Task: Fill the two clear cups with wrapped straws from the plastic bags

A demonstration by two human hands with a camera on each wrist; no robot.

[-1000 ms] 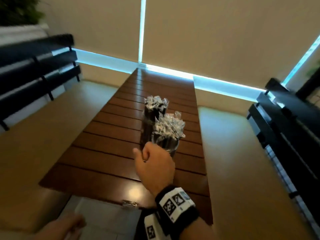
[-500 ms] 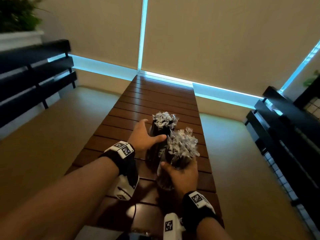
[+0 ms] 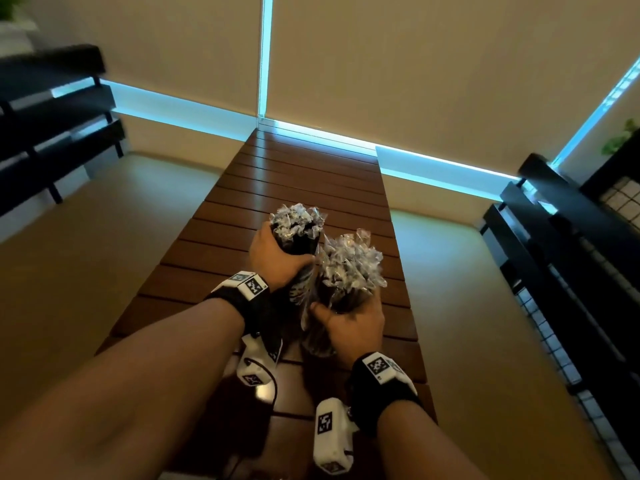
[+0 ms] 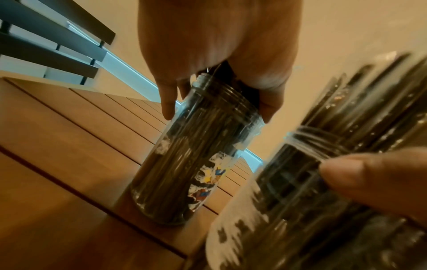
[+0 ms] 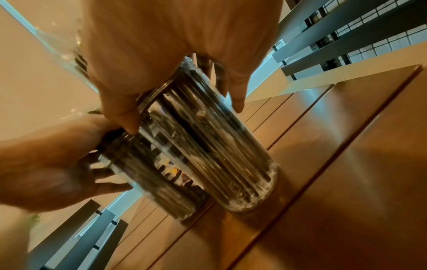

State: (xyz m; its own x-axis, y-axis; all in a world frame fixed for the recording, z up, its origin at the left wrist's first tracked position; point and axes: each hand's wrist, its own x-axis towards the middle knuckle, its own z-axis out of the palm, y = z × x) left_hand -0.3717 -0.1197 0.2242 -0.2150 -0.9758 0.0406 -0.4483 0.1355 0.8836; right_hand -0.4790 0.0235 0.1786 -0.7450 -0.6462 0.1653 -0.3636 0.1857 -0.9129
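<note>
Since a moment earlier, both cups had slid toward the table's (image 3: pixel 221 237) near edge, my left hand (image 3: pixel 273 254) wrapped around the far cup (image 4: pixel 196 160), my right hand (image 3: pixel 353 323) gripping the near cup (image 5: pixel 221 146), both crammed with wrapped straws (image 3: pixel 349 268), so filling looked finished.

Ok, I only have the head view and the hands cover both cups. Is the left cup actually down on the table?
Observer: Yes. In the left wrist view the left cup's base rests on a table slat, and the left hand grips its rim.
Operator: And the right one?
Observer: The right wrist view shows the right cup's base apparently on the table too. The right hand's fingers are curled round its top.
Operator: Are the cups touching?
Observer: In that view they stand side against side, with no gap visible.
</note>
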